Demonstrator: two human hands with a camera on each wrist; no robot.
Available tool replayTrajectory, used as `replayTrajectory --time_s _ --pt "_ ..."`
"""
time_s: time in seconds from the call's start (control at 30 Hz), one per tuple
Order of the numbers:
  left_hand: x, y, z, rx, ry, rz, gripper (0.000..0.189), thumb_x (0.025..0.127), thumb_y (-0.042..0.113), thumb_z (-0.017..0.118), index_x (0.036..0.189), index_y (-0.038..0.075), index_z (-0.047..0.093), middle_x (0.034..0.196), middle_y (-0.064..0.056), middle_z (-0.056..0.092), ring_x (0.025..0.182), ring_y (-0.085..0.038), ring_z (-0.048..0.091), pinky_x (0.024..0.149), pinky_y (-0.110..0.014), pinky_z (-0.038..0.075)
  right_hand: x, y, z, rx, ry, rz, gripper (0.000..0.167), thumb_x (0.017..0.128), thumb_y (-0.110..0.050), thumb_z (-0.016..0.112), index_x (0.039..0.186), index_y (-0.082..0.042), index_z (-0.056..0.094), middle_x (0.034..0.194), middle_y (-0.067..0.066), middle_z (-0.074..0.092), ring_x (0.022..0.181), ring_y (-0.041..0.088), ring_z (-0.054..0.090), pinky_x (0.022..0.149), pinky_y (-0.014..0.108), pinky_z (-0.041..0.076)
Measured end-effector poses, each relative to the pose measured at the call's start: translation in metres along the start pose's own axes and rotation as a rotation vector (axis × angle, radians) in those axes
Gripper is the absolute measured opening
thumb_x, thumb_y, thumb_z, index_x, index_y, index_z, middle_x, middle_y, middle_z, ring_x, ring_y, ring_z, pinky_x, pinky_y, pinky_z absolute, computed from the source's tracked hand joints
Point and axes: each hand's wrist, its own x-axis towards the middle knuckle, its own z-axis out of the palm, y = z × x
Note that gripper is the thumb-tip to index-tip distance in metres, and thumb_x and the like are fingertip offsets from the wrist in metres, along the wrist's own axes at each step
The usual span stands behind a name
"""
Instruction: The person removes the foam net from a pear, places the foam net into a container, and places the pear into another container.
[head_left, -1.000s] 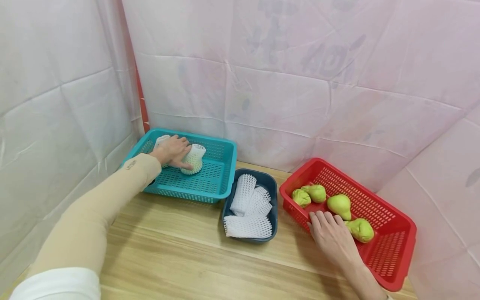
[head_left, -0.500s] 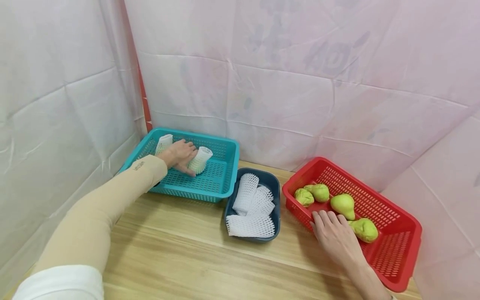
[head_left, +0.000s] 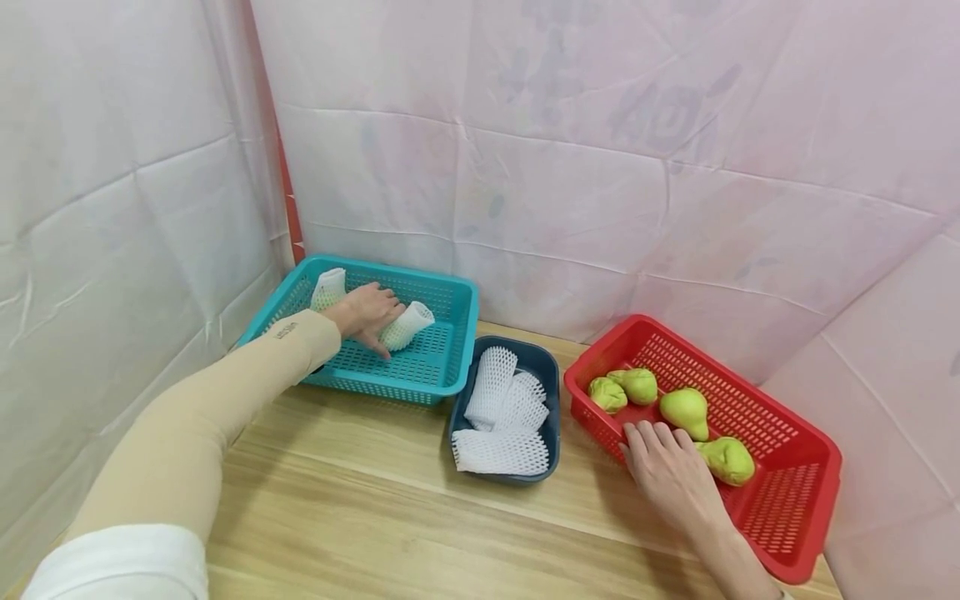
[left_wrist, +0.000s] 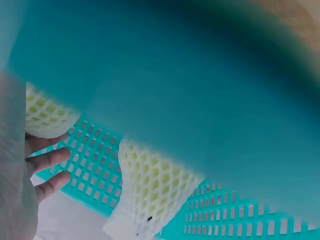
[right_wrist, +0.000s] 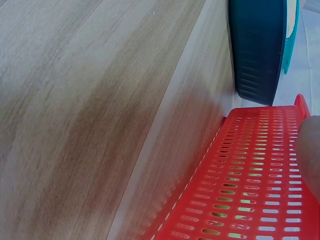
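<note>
My left hand (head_left: 371, 314) is in the teal basket (head_left: 442, 387), fingers spread and fairly straight, beside a pear in a white foam net (head_left: 408, 325). That pear leans with the net's open end toward the right. Another net-wrapped pear (head_left: 328, 287) is left of the hand, partly hidden by it. In the left wrist view, fingers (left_wrist: 55, 157) extend below one wrapped pear (left_wrist: 49, 115); a second wrapped pear (left_wrist: 155, 180) appears at centre. My right hand (head_left: 667, 475) rests over the near rim of the red basket (head_left: 810, 500), its fingertips hidden; several green pears (head_left: 684, 411) lie inside.
Between the baskets, a dark blue bin (head_left: 551, 442) holds several white foam nets (head_left: 501, 452). All three containers are on a wooden table (head_left: 390, 508). Pale sheets (head_left: 555, 192) hang behind and at both sides.
The pear by my left hand has tipped to the right, its net opening now lower. The left hand has shifted slightly right. My right hand stays at the red basket's rim.
</note>
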Motion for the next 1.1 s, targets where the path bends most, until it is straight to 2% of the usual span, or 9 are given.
replayTrajectory --time_s 0.33,0.63,0.9,1.1 --pt "0.0048 0.0016 0.0042 0.054 0.014 0.033 0.102 0.079 0.077 0.076 0.143 0.003 0.051 0.138 -0.019 0.065 0.130 -0.037 0.061 0.110 -0.054 0.050 0.0002 -0.0008 0.0012 0.004 0.014 0.009 0.049 0.115 -0.028 0.029 0.105 0.005 0.063 0.085 0.015 0.056 0.075 0.035 0.052 0.065 0.045 0.039" --pt "0.0053 0.0026 0.0061 0.037 0.019 0.045 0.097 0.082 0.069 0.079 0.146 0.001 0.051 0.140 -0.018 0.065 0.130 -0.037 0.062 0.110 -0.053 0.050 0.0003 -0.0024 0.0012 0.002 -0.003 0.015 0.051 0.116 -0.029 0.027 0.105 0.004 0.063 0.085 0.014 0.056 0.075 0.034 0.053 0.066 0.044 0.040" --pt "0.0060 0.0032 0.0023 0.076 0.050 0.081 0.083 0.082 0.063 0.080 0.136 0.004 0.057 0.134 -0.016 0.068 0.121 -0.034 0.065 0.105 -0.050 0.053 -0.0005 -0.0015 0.0002 -0.001 0.002 0.015 0.052 0.116 -0.029 0.026 0.105 0.005 0.064 0.084 0.015 0.056 0.075 0.034 0.052 0.066 0.045 0.039" --pt "0.0034 0.0017 0.0034 0.061 0.045 0.090 0.085 0.081 0.063 0.080 0.138 0.004 0.057 0.135 -0.017 0.068 0.124 -0.036 0.064 0.111 -0.054 0.050 0.0000 -0.0023 0.0004 -0.003 -0.005 0.014 0.053 0.116 -0.029 0.026 0.106 0.005 0.064 0.086 0.015 0.057 0.076 0.035 0.053 0.066 0.045 0.040"
